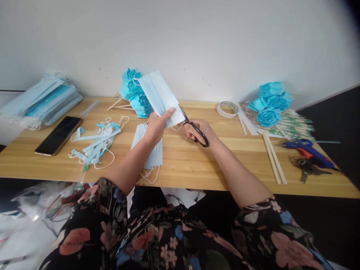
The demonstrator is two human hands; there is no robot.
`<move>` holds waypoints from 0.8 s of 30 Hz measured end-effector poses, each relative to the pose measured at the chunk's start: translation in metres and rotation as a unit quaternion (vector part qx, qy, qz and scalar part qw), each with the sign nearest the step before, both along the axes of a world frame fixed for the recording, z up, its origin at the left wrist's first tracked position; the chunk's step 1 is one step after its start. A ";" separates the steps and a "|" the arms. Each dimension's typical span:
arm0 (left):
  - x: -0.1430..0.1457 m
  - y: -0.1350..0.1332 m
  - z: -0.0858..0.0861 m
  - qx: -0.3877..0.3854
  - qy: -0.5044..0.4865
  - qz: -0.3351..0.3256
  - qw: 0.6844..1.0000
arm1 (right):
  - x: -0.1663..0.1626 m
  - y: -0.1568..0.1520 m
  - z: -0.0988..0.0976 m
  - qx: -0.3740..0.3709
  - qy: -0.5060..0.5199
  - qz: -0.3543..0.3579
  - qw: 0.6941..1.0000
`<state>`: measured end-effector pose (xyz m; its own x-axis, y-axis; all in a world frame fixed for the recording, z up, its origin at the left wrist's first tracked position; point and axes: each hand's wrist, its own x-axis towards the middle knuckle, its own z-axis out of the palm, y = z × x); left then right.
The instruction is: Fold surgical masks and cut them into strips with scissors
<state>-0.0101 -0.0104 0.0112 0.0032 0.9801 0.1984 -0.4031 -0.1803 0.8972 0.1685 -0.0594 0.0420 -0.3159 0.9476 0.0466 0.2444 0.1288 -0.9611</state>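
Note:
A pale blue face mask (160,93) is raised above the middle of the table, tilted, with an ear loop at its upper left end. My left hand (158,125) grips its lower end, thumb on top. In my right hand (201,129) is a pair of black-handled scissors (203,138). The scissors' blades lie at the mask's right edge near the lower corner; whether they are cutting through it I cannot tell. Beneath my left forearm another face mask (154,153) lies on the table, partly covered by the arm.
Left on the wooden table (191,168) are a mask stack (53,99), a phone (59,135) and cut strips (98,142). Blue flowers (133,92) stand behind. On the right are a tape roll (227,109), more flowers (271,103), sticks (274,159), a glue gun (312,153) and keys (305,167).

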 end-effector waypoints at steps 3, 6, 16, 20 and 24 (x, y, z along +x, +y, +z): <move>0.000 0.000 0.000 0.004 0.001 -0.004 1.000 | 0.001 0.000 -0.001 0.010 -0.009 0.000 1.000; 0.000 0.000 0.000 0.010 0.001 -0.007 1.000 | 0.001 0.000 -0.001 0.016 -0.018 -0.006 1.000; 0.000 0.000 -0.001 0.006 0.004 -0.005 1.000 | 0.000 -0.002 0.002 0.018 -0.006 -0.010 1.000; 0.000 0.001 -0.001 0.002 0.004 0.000 1.000 | -0.001 -0.003 0.002 0.012 0.000 -0.016 1.000; 0.001 0.001 -0.002 -0.001 0.002 0.009 1.000 | -0.002 -0.003 0.001 0.005 0.005 -0.023 1.000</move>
<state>-0.0095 -0.0097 0.0092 -0.0130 0.9805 0.1963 -0.3966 -0.1852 0.8991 0.1666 -0.0619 0.0435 -0.2712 0.9607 0.0587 0.2402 0.1266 -0.9624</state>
